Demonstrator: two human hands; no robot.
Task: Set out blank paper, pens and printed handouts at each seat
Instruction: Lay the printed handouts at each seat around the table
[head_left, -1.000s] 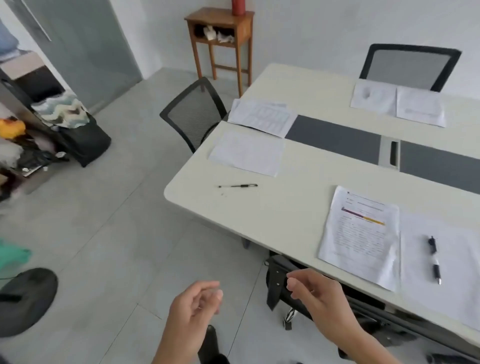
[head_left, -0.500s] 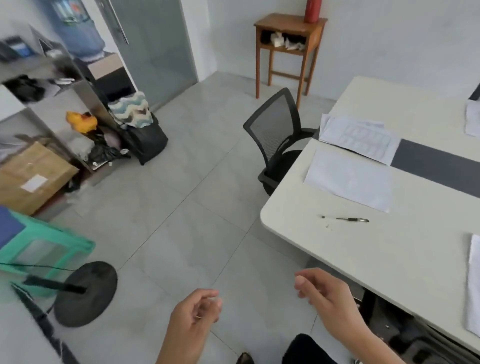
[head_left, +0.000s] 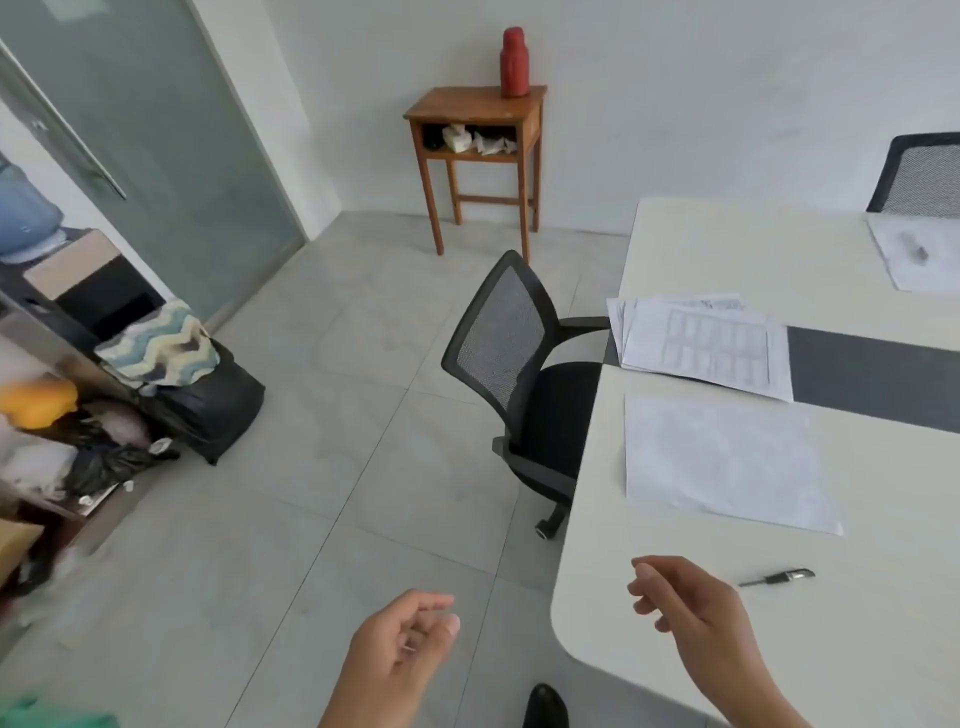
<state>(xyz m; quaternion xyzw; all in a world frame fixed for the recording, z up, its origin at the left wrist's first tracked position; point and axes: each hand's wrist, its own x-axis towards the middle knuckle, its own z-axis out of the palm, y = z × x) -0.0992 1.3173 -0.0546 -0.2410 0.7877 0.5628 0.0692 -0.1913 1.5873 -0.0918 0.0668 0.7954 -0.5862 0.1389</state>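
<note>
Both hands noted empty, fingers loosely curled, nothing gripped. Left hand (head_left: 400, 644) is held over the floor, off the table (head_left: 649, 654); right hand (head_left: 691, 608) is held above the table's rounded near corner.

Pen (head_left: 777, 577) is seen lying flat on the table just right of the right hand and apart from it. Its long axis runs roughly left to right, thin tip toward the hand, thicker end away. Right hand is clearly the nearer; a short reach rightward is judged enough, with the left hand well apart.

Blank sheet (head_left: 722, 462) is laid beyond the pen, in front of the mesh chair (head_left: 506, 338). Printed handout (head_left: 706, 348) lies just past it, overlapping the dark centre strip. The pen is judged not yet placed at this seat.

More papers (head_left: 914, 254) are seen at the far seat.

Side table (head_left: 475, 109): open shelf holds crumpled white items, kind not determined; red flask (head_left: 514, 62) stands on top
</note>
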